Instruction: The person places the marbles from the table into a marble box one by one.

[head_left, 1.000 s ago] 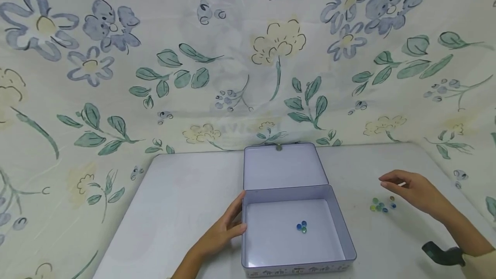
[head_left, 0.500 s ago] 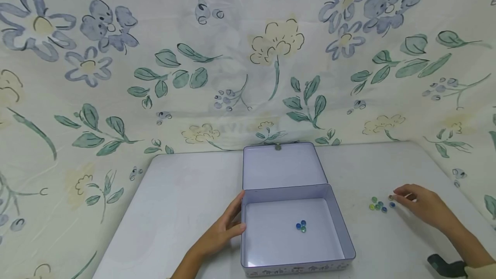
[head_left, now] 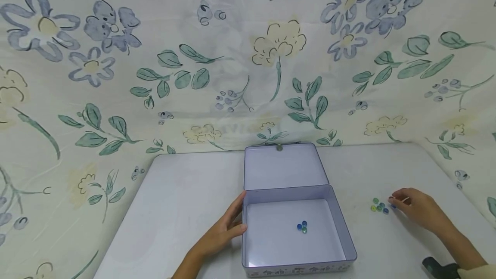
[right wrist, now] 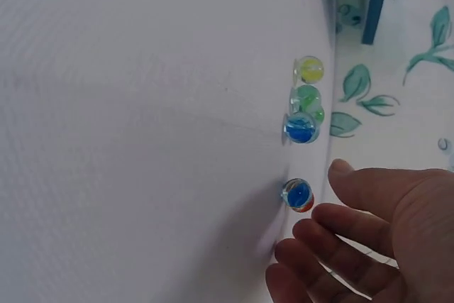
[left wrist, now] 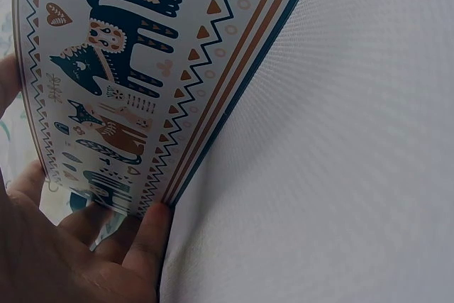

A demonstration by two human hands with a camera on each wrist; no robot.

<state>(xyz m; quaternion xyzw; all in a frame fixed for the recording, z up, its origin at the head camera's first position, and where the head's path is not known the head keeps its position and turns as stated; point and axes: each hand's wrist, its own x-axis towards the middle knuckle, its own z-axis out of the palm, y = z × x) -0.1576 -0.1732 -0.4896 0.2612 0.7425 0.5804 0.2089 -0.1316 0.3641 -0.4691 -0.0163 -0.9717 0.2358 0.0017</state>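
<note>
And there it was, an orange-brown marble (right wrist: 305,208) right by the tips of my right fingers (head_left: 404,192), a blue marble (right wrist: 299,194) just beside it! Those fingers were loosely bent, thumb and forefinger parted, clasping nothing; whether they touched glass I couldn't tell. Just left of them, a cluster of marbles (head_left: 379,208) in yellow, green and blue sat on the white table (head_left: 186,184). Over on the other flank, my left fingers (head_left: 234,207) lay extended along the outside of the lilac box (head_left: 339,227), not clenched. To their right, inside, three more marbles (head_left: 304,230), two blue and one green, huddled together; the lid (head_left: 284,169) lay open ahead. And what a print by those left fingers: dark-blue animals, an orange fox (left wrist: 128,141), hearts, zigzags! Beyond both sets of fingers, faint letter-like marks on the flowered cloth (head_left: 279,76) were too pale to read.
</note>
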